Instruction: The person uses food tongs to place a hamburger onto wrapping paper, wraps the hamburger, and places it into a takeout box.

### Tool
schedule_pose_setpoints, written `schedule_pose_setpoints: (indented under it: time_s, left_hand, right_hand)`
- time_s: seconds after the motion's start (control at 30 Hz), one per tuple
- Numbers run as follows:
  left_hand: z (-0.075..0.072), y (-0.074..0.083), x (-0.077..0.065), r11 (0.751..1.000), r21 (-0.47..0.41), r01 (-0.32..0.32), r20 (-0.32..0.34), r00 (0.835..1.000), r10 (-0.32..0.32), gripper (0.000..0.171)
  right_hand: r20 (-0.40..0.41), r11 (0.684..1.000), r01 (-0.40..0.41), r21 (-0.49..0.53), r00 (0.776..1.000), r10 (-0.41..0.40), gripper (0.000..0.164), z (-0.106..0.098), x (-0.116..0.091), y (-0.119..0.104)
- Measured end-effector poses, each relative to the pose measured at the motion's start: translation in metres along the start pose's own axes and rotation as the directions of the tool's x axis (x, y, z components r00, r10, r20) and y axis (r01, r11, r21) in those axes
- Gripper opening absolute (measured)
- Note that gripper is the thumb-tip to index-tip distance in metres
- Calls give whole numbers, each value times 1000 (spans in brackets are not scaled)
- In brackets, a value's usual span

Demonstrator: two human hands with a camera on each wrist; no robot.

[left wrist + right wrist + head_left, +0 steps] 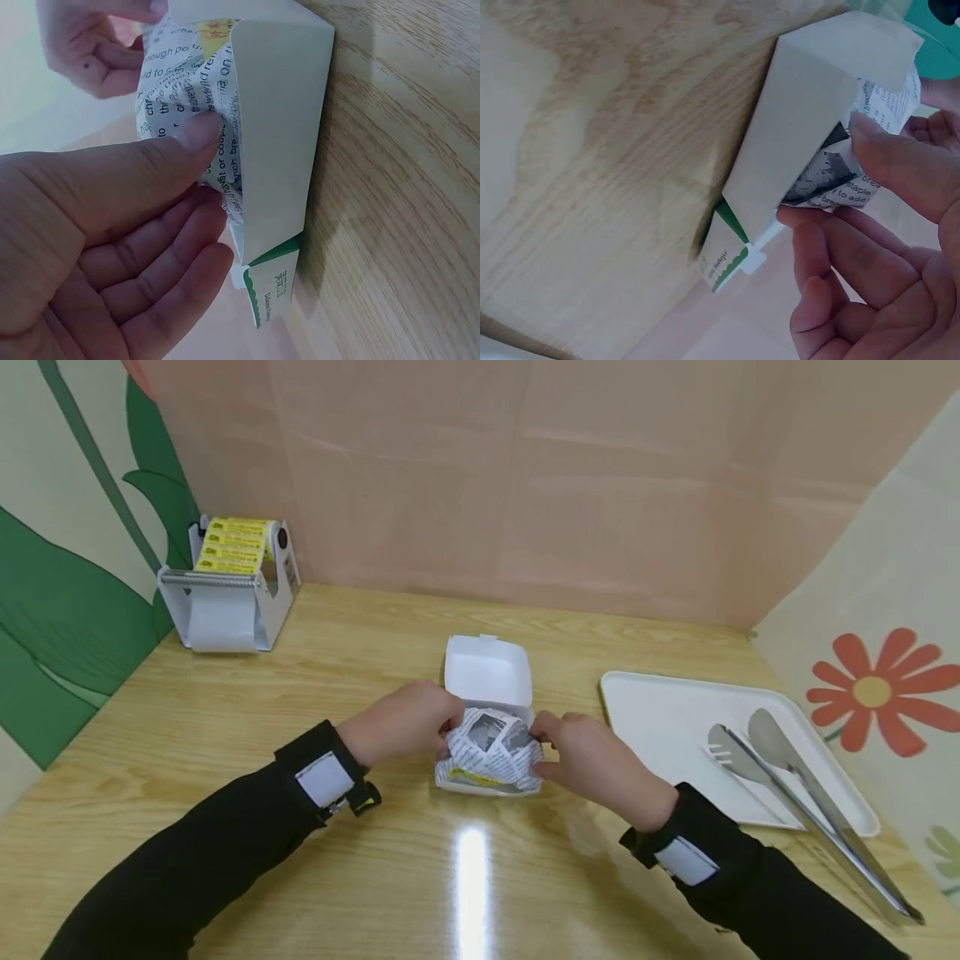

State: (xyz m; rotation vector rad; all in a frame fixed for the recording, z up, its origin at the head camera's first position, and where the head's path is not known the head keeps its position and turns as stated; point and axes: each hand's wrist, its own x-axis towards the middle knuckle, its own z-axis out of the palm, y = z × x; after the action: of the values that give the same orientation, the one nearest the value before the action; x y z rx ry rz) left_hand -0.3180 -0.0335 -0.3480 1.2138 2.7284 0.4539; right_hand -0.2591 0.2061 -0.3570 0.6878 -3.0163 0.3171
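Note:
A small white clamshell box [487, 670] stands on the table with its lid folded back. In its base sits a round burger-sized bundle [498, 766] in newsprint-patterned paper with a yellow patch; its contents are hidden. My left hand [405, 724] is at the bundle's left side, and the left wrist view shows its thumb [199, 135] against the paper, fingers below. At the right side, my right hand [603, 770] pinches the wrap between thumb [881, 146] and index finger. Green trim and small print show on the lid's outside [270, 289] in the left wrist view.
A label dispenser [279, 610] with a yellow-printed roll [234, 539] stands at the back left. On the right lies a white tray [645, 718], with metal tongs [813, 802] resting over its edge. A pinkish sheet [510, 485] rises behind the table.

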Motion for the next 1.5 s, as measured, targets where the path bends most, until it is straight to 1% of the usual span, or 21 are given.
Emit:
schedule_pose_setpoints:
  time_s: [0.1, 0.2, 0.37, 0.47, 0.53, 0.6, 0.67, 0.73, 0.8, 0.87, 0.93, 0.97, 1.03, 1.1, 1.2, 1.33, 1.43, 1.5]
  left_hand:
    - [1, 1, 2, 999, 31, 8, -7, 1000, -8, 17]
    - [2, 2, 4, 998, 62, -4, -19, 1000, 5, 21]
    - [4, 4, 7, 988, 149, -43, -24, 999, 48, 26]
    - [6, 6, 7, 975, 206, -79, -29, 996, 87, 22]
    - [8, 6, 5, 971, 220, -96, -41, 993, 108, 20]
    - [9, 4, 3, 967, 225, -119, -55, 989, 135, 24]
    - [10, 2, -1, 967, 209, -148, -65, 984, 165, 30]
    - [9, 1, -5, 971, 178, -161, -49, 984, 172, 35]
    - [6, 1, -8, 978, 124, -165, -14, 986, 168, 37]
    - [3, 1, -9, 986, 66, -150, 32, 988, 148, 37]
    - [1, 2, -9, 990, 48, -135, 77, 988, 132, 34]
    - [0, 3, -8, 990, 48, -135, 91, 987, 130, 32]
    - [0, 4, -6, 989, 58, -133, 103, 987, 126, 24]
    - [1, 4, -3, 987, 84, -134, 97, 987, 125, 18]
    - [5, 4, -1, 982, 120, -148, 64, 988, 141, 16]
    - [11, -1, 2, 974, 159, -161, 13, 987, 161, 25]
    - [16, -5, 4, 973, 169, -154, -22, 987, 160, 29]
    - [18, -7, 5, 972, 178, -151, -39, 986, 161, 30]
  right_hand:
    - [-14, 1000, -4, 4, 1000, 4, 33, 2, 1, 0]
    - [-31, 1000, 8, -4, 999, -8, 33, 7, 4, 1]
    - [-42, 998, 65, -7, 997, -65, 32, 13, 8, 2]
    - [-18, 997, 83, 3, 996, -83, 27, 11, 10, 2]
    - [16, 993, 105, 44, 994, -106, 20, 7, 11, 3]
    - [53, 984, 144, 102, 987, -150, 10, 4, 12, 7]
    - [91, 969, 172, 176, 978, -189, 8, 1, 12, 13]
    - [115, 958, 170, 232, 973, -201, 11, 1, 13, 19]
    - [120, 961, 141, 237, 977, -173, 12, 2, 14, 20]
    - [108, 974, 111, 196, 985, -134, 10, 4, 14, 17]
    - [65, 985, 131, 114, 988, -139, 5, 6, 15, 14]
    - [43, 987, 145, 74, 988, -149, 8, 8, 15, 12]
    - [6, 984, 177, -5, 984, -177, 20, 10, 16, 10]
    - [-23, 976, 208, -58, 977, -210, 28, 13, 16, 9]
    - [-44, 966, 234, -112, 970, -240, 35, 17, 19, 9]
    - [-57, 952, 253, -174, 962, -266, 37, 21, 23, 10]
    - [-73, 944, 270, -189, 955, -288, 35, 24, 23, 12]
    - [-82, 938, 288, -192, 948, -308, 35, 25, 23, 13]
